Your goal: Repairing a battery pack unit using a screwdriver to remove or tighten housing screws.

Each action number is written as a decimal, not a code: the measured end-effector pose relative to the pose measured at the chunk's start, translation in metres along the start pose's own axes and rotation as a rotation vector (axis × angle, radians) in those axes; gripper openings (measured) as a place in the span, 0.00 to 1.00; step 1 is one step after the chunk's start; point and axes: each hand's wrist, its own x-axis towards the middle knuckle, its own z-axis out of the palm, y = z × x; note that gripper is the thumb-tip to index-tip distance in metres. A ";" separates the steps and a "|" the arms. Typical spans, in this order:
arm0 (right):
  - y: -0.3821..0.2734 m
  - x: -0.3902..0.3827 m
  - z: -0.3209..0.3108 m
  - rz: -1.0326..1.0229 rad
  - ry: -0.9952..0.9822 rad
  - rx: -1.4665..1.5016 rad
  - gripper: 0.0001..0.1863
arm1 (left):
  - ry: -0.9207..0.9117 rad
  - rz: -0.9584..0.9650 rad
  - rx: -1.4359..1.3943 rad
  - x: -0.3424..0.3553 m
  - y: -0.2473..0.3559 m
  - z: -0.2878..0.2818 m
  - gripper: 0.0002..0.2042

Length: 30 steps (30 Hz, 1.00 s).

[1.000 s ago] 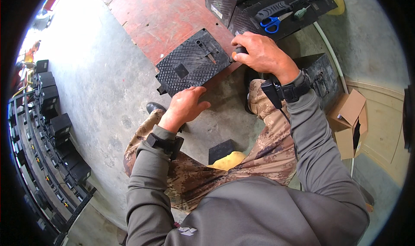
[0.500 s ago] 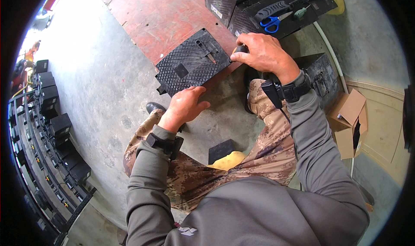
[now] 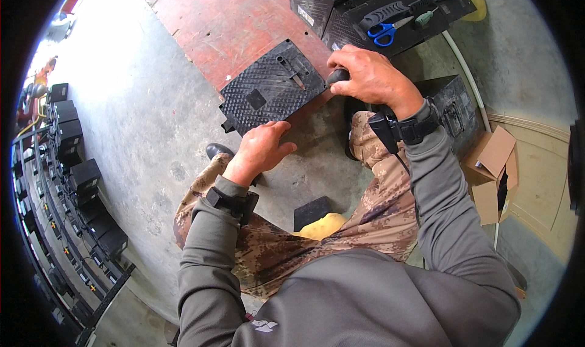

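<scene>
A black, bumpy-textured rectangular panel (image 3: pixel 244 106) lies at the near edge of a red, worn board (image 3: pixel 225 21). My left hand (image 3: pixel 259 152) rests at its near edge, fingertips touching it and thumb held apart. At the panel's right corner my right hand (image 3: pixel 372 75) is closed round a tool with a rounded black handle (image 3: pixel 337 77). Its working end is hidden or too small to make out. On the panel lies a small dark piece with a pointed metal tip (image 3: pixel 297 81).
Blue-handled scissors (image 3: pixel 382 34) and a green-handled tool (image 3: pixel 425 17) lie on black cases (image 3: pixel 341 27) at the upper right. Another black case (image 3: pixel 454 112) stands by my right forearm, near an open cardboard box (image 3: pixel 490 170). Black units fill a rack (image 3: pixel 82 182) on the left.
My right hand has shifted slightly, and more of the rounded black handle shows now. The left hand and the panel have stayed in place.
</scene>
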 end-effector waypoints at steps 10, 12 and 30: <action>-0.020 0.010 -0.016 0.316 -0.178 -0.065 0.19 | -0.002 -0.007 0.004 -0.001 -0.002 0.002 0.25; -0.012 0.006 -0.009 0.201 -0.127 -0.047 0.17 | 0.004 -0.004 -0.001 -0.001 -0.002 0.002 0.25; 0.005 0.019 -0.015 0.113 0.413 0.370 0.20 | 0.415 0.421 -0.165 0.069 0.076 -0.010 0.33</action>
